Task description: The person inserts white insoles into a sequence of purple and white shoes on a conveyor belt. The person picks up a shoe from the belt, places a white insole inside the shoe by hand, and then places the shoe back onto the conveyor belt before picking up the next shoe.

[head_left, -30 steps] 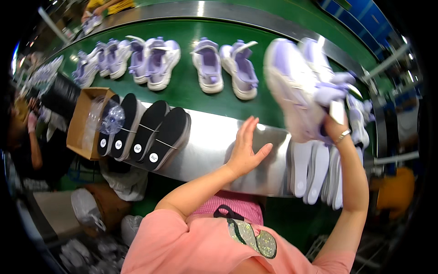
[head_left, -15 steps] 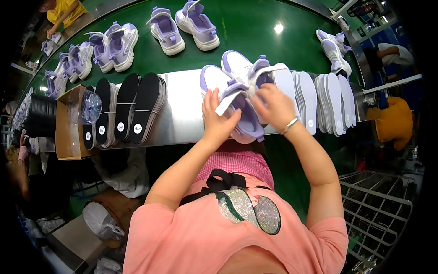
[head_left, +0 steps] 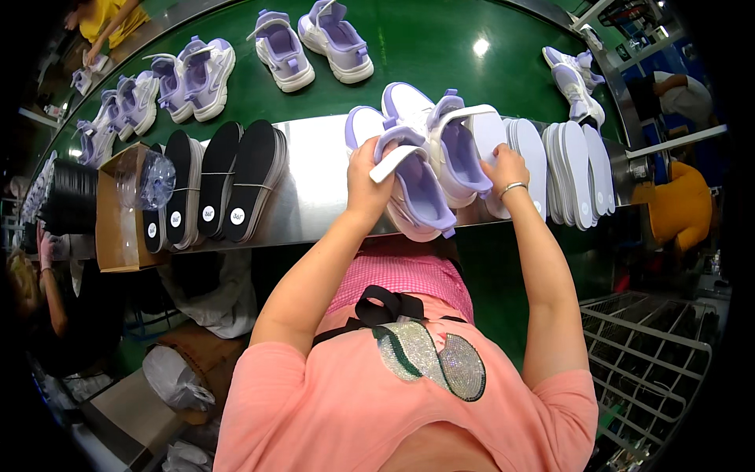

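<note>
Two white and lilac sneakers [head_left: 425,193] rest side by side at the bench edge in front of me, toes pointing away. My left hand [head_left: 370,179] grips the left sneaker along its left side, by the raised white strap. The right sneaker [head_left: 460,157] stands against it, its strap crossing the opening. Just right of that shoe, my right hand [head_left: 507,168] has its fingers bent at the top white insole [head_left: 486,130] of a stack, thumb over its surface. The underside of that grip is hidden.
More white insole stacks [head_left: 566,173] lie to the right. Banded black insoles [head_left: 250,181] and a cardboard box [head_left: 118,212] with clear plastic are at left. Several sneakers [head_left: 283,51] stand on the green belt [head_left: 425,47]. A wire rack [head_left: 645,370] is at lower right.
My right hand has left the right sneaker's opening and moved right onto the white insoles. My left hand has closed further round the left sneaker, which has shifted slightly.
</note>
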A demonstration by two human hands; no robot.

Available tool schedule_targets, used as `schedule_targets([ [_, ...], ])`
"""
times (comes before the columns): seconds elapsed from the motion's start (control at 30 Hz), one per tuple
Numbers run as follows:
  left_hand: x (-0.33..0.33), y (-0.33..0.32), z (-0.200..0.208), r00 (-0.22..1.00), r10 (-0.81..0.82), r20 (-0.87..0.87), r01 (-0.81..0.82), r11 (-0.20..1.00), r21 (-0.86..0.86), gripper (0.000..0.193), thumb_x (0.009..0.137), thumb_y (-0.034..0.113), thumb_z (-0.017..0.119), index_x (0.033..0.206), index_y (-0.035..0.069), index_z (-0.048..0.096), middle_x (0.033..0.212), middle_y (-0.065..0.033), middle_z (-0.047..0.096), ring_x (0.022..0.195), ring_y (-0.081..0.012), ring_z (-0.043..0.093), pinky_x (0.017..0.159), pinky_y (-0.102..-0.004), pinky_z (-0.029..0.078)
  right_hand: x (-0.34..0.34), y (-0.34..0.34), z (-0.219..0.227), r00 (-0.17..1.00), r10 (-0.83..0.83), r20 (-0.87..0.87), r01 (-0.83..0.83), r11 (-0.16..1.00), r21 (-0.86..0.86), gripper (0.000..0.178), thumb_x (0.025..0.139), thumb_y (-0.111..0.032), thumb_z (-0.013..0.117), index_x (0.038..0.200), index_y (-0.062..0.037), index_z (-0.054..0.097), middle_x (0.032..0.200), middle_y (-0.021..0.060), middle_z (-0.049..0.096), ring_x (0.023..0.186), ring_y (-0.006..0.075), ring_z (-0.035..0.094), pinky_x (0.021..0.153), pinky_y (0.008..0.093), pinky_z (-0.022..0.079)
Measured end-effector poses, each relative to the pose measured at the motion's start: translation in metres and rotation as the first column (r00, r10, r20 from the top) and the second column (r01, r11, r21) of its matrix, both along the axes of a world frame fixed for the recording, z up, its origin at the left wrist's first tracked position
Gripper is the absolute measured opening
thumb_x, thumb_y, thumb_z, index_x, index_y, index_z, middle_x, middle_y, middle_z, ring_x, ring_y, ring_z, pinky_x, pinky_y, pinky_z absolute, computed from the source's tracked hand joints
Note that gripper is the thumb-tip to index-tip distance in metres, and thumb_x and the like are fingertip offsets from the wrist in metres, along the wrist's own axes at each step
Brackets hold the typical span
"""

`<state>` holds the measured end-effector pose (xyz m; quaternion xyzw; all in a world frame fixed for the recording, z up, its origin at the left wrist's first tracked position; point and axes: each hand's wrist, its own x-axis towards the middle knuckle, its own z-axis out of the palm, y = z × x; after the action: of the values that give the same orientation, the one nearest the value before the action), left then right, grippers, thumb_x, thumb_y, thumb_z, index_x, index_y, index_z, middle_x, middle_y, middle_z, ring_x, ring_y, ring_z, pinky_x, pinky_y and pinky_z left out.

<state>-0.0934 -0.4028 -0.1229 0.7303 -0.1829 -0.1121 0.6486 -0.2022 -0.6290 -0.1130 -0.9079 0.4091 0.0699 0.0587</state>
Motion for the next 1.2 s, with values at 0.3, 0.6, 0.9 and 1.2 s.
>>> schedule_targets([
  [0.3, -0.011, 0.001, 0.009, 0.989, -0.049, 0.139, 0.024, 0.985, 0.172, 0.037, 0.068, 0.007, 0.053, 0.105, 0.0, 0.05, 0.099, -0.0166, 0.055, 0.097, -0.0348, 0.047, 0.087, -0.0395, 0.036, -0.013, -0.025, 0.063, 0.626, -0.389, 0.675, 0.053, 0.886, 0.461, 0.02, 0.075, -0.02, 0.063, 0.081, -0.0007, 0.059, 0.074, 0.0077, 0.056, 0.07, 0.0113, 0.051, 0.059, 0.0235, 0.041],
  [0.6, -0.013, -0.007, 0.012, 0.996, -0.023, 0.082, 0.013, 0.992, 0.122, 0.033, 0.068, 0.006, 0.053, 0.1, 0.001, 0.052, 0.096, -0.0176, 0.056, 0.095, -0.0342, 0.049, 0.087, -0.0394, 0.037, -0.022, 0.091, 0.134, 0.438, 0.898, -0.045, -0.889, 0.425, -0.172, 0.004, 0.063, -0.012, 0.059, 0.063, -0.0083, 0.06, 0.073, 0.003, 0.053, 0.065, 0.0179, 0.055, 0.053, 0.0305, 0.046],
  [0.9, -0.014, -0.013, 0.008, 0.996, 0.013, 0.086, -0.026, 0.988, 0.153, 0.034, 0.068, 0.006, 0.053, 0.101, 0.0, 0.053, 0.093, -0.0153, 0.057, 0.088, -0.0284, 0.051, 0.081, -0.0349, 0.04, -0.017, 0.104, 0.15, 0.343, 0.894, -0.288, -0.936, 0.35, -0.027, 0.011, 0.065, -0.012, 0.058, 0.07, -0.0053, 0.064, 0.074, 0.0087, 0.056, 0.071, 0.0226, 0.057, 0.057, 0.0318, 0.047],
  [1.2, -0.015, -0.014, 0.006, 0.997, -0.023, 0.071, 0.015, 0.994, 0.104, 0.036, 0.065, 0.008, 0.053, 0.101, 0.0, 0.052, 0.097, -0.0168, 0.056, 0.095, -0.0346, 0.048, 0.087, -0.0391, 0.037, 0.027, 0.115, 0.056, 0.68, 0.731, -0.057, -0.723, 0.682, 0.111, 0.015, 0.072, -0.019, 0.057, 0.073, -0.005, 0.062, 0.082, 0.0119, 0.059, 0.074, 0.0268, 0.059, 0.064, 0.034, 0.05],
])
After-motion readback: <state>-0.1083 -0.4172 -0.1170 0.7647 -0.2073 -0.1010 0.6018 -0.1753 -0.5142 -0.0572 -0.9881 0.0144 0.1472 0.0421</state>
